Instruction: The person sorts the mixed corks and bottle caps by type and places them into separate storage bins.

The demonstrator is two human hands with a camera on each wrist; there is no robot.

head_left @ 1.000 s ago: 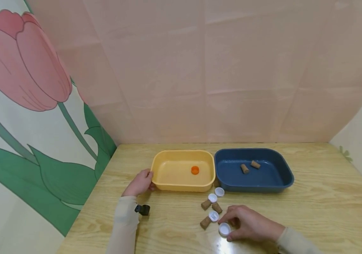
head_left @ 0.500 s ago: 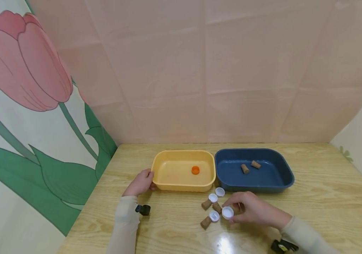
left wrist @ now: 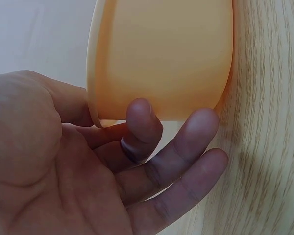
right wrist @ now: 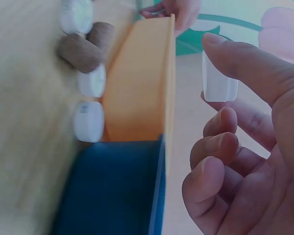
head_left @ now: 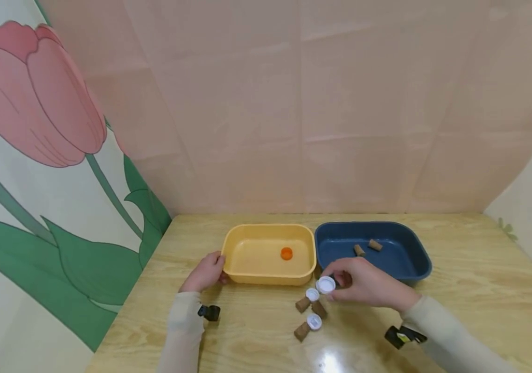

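Showing only in part: the right hand (head_left: 368,287) covers the near rim of the blue tray (head_left: 415,254) in the head view, and whether a further cap lies under it cannot be told. Both wrist views cut the trays to an edge and a wall.

Right hand: raised off the desk (head_left: 480,290), thumb and forefinger pinching a white cap (head_left: 325,284) by its ribbed side (right wrist: 218,81), the other fingers curled loosely beneath. Cap held clear of the desk, just in front of the seam where the two trays meet.

Left hand (head_left: 206,272): resting on the desk against the left end of the yellow tray (head_left: 247,277), fingers relaxed and nearly straight, fingertips (left wrist: 143,117) touching the tray's outer wall and rim.

Near the right hand, on the desk: two white caps (head_left: 312,294) (head_left: 313,321) and three corks (head_left: 301,331), close together on its left and nearer side.

Beyond the right hand: two corks (head_left: 375,245) in the blue tray; an orange cap (head_left: 287,253) in the yellow tray.
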